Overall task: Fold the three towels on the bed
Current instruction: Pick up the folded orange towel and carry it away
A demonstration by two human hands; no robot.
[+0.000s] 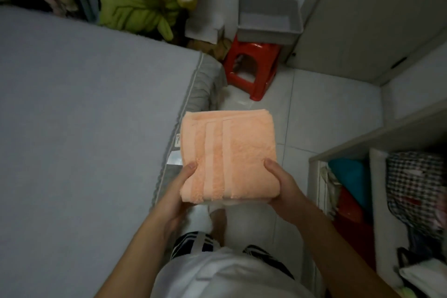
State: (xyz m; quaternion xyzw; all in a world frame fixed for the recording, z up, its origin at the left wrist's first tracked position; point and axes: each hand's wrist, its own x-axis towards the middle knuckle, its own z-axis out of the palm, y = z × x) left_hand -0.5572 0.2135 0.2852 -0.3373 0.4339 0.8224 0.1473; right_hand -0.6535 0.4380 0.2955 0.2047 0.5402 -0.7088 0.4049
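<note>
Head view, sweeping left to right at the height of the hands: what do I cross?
Bed → left hand → folded peach towel → right hand → bare floor tiles → shelf unit holding folded fabrics.

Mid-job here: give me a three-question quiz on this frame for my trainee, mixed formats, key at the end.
1. True or false: the folded peach terry towel lies flat on the grey bed.
2. Multiple choice: what sits on top of the red plastic stool? A) a grey plastic bin B) a green jacket C) a checked bag
3. Short answer: how do the left hand and right hand hold the towel?

Key
1. False: it is held in the air, past the bed's edge, above the tiled floor.
2. A: the grey plastic bin.
3. One hand at each near corner, thumbs on top, fingers hidden beneath.
</note>
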